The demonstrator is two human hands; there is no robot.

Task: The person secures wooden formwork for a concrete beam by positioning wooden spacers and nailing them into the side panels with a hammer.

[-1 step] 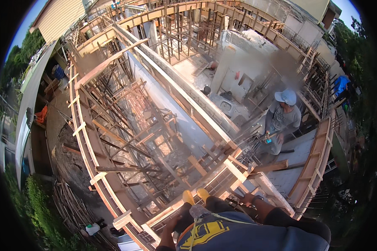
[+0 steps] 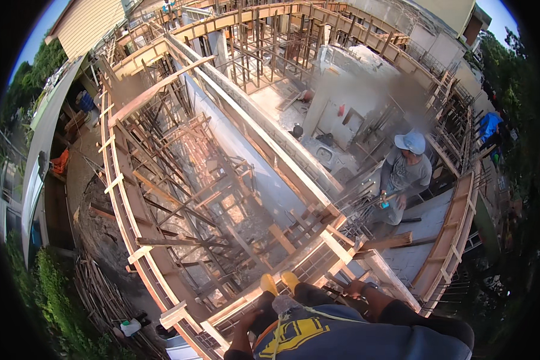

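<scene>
My right hand (image 2: 355,289) is low at the right of my legs, beside the short timber pieces of the beam formwork (image 2: 337,246). Its fingers look curled; whatever they grip is too small and dark to name. My left hand (image 2: 246,320) hangs by my left leg, close to the near formwork boards, its fingers too dark to read. Yellow shoes (image 2: 280,281) stand on the formwork edge, where reinforcing bars show between the boards. A cord hangs down over my dark shirt (image 2: 318,333).
A co-worker in a light cap (image 2: 409,141) sits at the right, with a turquoise object (image 2: 384,204) near the hands. Timber props (image 2: 186,198) fill the deep bay ahead. A long beam form (image 2: 252,117) crosses it. Bundled poles (image 2: 105,288) lie below at left.
</scene>
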